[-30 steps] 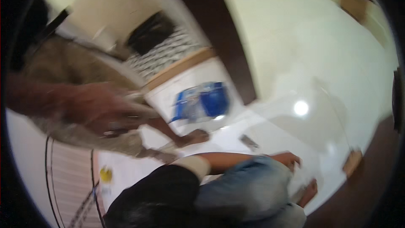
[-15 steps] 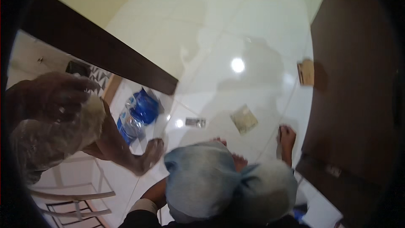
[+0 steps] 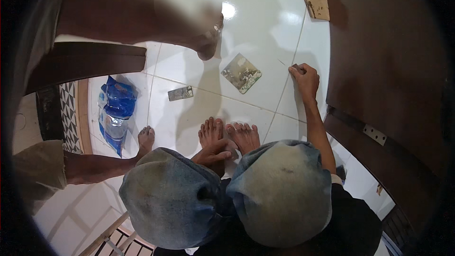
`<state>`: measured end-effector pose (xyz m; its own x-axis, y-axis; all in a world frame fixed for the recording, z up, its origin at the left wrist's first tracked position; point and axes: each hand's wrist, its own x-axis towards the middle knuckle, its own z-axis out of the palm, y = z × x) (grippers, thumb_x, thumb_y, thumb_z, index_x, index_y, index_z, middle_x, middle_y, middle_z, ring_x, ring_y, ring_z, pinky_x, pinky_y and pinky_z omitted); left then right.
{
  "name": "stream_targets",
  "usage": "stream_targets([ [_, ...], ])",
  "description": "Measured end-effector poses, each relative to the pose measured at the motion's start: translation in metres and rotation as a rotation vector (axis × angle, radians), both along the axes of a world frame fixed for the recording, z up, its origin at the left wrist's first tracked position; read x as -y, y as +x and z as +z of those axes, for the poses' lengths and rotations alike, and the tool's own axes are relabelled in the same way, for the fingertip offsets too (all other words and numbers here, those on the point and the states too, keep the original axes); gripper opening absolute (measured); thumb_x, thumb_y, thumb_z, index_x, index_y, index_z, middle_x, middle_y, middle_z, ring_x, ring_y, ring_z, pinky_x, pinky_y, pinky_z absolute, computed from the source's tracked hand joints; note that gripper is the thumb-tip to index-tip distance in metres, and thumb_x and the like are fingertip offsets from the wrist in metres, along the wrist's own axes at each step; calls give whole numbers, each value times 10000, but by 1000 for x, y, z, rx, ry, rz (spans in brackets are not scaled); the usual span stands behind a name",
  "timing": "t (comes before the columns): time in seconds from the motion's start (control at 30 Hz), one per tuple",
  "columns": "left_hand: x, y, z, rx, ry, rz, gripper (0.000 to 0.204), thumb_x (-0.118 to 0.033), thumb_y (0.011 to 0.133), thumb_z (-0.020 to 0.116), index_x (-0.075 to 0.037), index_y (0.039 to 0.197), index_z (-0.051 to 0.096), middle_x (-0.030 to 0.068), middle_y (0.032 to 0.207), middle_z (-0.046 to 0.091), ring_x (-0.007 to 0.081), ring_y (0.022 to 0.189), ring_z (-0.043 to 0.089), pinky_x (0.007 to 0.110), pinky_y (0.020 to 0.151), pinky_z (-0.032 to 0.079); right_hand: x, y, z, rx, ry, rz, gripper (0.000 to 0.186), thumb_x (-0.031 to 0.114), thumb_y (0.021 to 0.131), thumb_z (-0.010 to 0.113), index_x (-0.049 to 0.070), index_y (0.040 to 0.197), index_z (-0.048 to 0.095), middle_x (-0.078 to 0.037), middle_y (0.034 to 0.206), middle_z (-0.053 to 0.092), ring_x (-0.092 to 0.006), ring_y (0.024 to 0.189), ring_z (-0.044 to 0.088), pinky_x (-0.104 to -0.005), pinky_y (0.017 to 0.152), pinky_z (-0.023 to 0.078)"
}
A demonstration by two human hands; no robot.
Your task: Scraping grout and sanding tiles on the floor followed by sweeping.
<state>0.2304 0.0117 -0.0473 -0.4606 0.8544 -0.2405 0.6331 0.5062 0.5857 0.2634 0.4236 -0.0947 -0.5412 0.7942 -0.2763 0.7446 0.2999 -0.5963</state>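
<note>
My right hand [image 3: 307,81] pinches a small dark piece [image 3: 297,69] low at right; left hand [image 3: 211,154], loosely spread near my feet [image 3: 244,136], probably steadies my squat.

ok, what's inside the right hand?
A small dark object shows at the fingertips of the right hand. The curled fingers cover the rest, so its full shape and anything deeper in the palm can't be seen.

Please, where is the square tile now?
In the head view, the square tile lies on the floor, left of the right hand, beyond the person's feet.
</note>
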Motion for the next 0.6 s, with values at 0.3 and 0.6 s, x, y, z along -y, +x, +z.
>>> stream_targets([
  [0.3,-34,-18,-6,401,-6,270,252,-157,856,710,-75,1087,652,150,1065,674,379,1034,626,489,939,460,8,-40,3,111,0,22,399,431,789,867,59,833,728,-141,829,749,-330,790,722,-458,733,539],
  [0.6,-31,-9,-40,36,145,164,288,-146,794,751,-80,1063,668,113,965,674,350,946,577,489,867,428,-1,-53,-6,160,134,115,427,466,778,872,73,854,726,-130,879,746,-352,840,722,-486,733,556],
])
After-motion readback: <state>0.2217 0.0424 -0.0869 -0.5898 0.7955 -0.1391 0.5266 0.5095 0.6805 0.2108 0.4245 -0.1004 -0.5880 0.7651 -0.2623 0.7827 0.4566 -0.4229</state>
